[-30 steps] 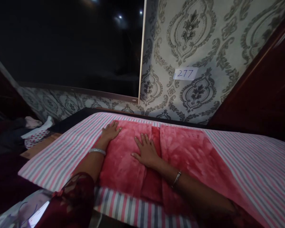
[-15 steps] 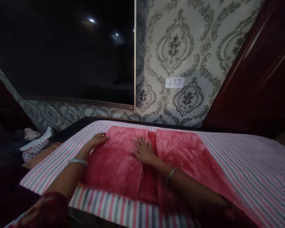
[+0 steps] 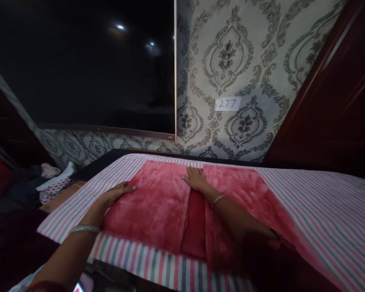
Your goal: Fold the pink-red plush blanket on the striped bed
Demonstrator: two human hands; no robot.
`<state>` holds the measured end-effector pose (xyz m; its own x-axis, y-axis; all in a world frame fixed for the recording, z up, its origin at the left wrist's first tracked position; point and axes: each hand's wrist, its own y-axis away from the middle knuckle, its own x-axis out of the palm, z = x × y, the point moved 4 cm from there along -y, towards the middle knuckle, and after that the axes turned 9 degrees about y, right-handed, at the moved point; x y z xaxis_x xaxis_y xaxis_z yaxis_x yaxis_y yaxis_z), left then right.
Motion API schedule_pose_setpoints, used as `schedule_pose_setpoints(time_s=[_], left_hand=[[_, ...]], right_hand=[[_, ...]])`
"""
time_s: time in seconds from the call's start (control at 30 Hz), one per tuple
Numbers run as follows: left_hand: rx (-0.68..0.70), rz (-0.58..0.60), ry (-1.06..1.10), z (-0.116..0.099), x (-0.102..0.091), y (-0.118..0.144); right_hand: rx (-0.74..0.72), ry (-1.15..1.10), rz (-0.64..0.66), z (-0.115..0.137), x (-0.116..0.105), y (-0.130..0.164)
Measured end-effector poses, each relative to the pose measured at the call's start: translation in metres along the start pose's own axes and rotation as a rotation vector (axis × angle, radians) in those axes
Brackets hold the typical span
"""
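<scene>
A plush pink-red blanket (image 3: 152,207) lies partly folded on a striped cloth (image 3: 328,207). Its left and right flaps stand a little apart, with a darker red strip (image 3: 194,227) showing between them. My left hand (image 3: 118,192) rests at the blanket's left edge, fingers stretched out and thumb over the plush. Near the far end of the gap, my right hand (image 3: 195,178) lies flat with spread fingers on the left flap's inner edge. Neither hand grips the fabric. A bangle circles each wrist.
A large dark television screen (image 3: 88,65) hangs on the patterned wall. To its right a paper label (image 3: 228,104) reads 277. Clothes, including a dotted white cloth (image 3: 54,187), are heaped at the left. Dark red wood panelling (image 3: 331,109) stands at the right.
My right hand has slid away from me along the flap's inner edge, towards the far side. My left hand has come a little nearer along the left edge.
</scene>
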<state>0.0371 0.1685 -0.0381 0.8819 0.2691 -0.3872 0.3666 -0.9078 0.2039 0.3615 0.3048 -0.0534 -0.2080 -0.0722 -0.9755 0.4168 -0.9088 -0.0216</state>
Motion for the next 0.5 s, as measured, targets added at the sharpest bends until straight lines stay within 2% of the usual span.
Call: schedule_pose_setpoints(time_s=[0.1,0.17,0.23,0.3,0.37,0.5], left_hand=[[-0.106,0.278,0.286,-0.001,0.006,0.013],[-0.112,0.335,0.358,-0.008,0.007,0.019],[-0.079,0.31,0.35,-0.025,0.007,0.022],[-0.013,0.281,0.294,-0.052,0.009,0.028],[0.086,0.283,0.214,-0.091,0.016,0.038],[0.293,0.337,-0.007,-0.18,0.05,0.069]], right_hand=[[-0.003,-0.071,-0.039,0.012,-0.009,0.009],[-0.035,-0.159,-0.063,0.024,-0.016,0.017],[-0.066,-0.278,-0.08,0.037,-0.024,0.024],[-0.082,-0.421,-0.085,0.048,-0.035,0.027],[-0.085,-0.579,-0.069,0.055,-0.049,0.029],[-0.103,-0.88,-0.004,0.053,-0.09,0.037]])
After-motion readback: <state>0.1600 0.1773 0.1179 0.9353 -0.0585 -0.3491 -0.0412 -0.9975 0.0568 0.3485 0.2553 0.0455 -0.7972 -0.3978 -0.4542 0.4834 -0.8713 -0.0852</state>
